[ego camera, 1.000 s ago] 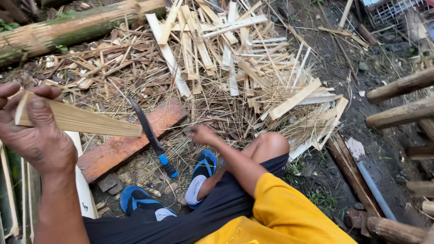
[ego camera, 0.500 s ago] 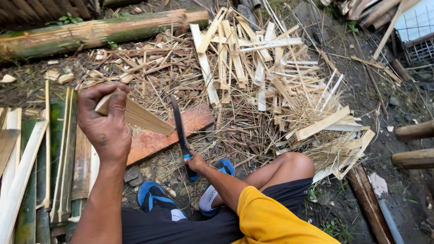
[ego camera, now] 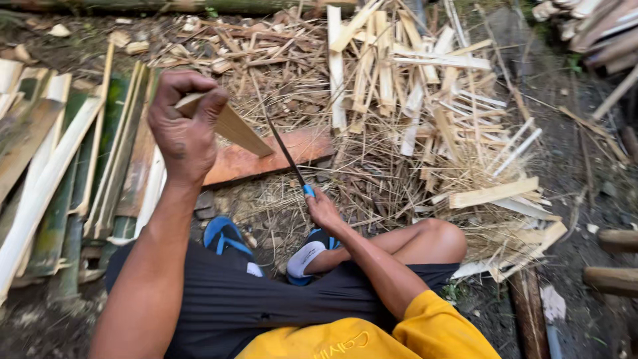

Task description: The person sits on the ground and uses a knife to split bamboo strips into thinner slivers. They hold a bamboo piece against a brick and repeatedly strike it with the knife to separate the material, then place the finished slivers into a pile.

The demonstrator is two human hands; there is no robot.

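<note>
Left hand (ego camera: 185, 129) is raised in front of me, fingers curled tight around the near end of a flat bamboo strip (ego camera: 232, 126). From the fist the strip runs out to the right and slightly down, its far end over a reddish-brown board (ego camera: 266, 159) that lies on the ground. Right hand (ego camera: 323, 209) sits lower and nearer my body, clamped on the blue handle of a long knife (ego camera: 287, 154). From that hand the dark blade points up and away, its edge passing just beside the far end of the strip; I cannot tell whether blade and strip touch.

Below the hands I see my legs in dark shorts, one knee bent to the right, and blue sandals (ego camera: 226, 238) on my feet, set on the littered ground. A yellow shirt fills the bottom edge of the view.

Left of the raised hand, a row of split bamboo slats (ego camera: 46, 173), green and pale, lies side by side on the ground. Beyond the board and to the right, a loose heap of pale offcuts (ego camera: 412, 86) and fine shavings spreads over the dirt. Round wooden poles (ego camera: 615, 239) show at the right edge, well apart from both hands.
</note>
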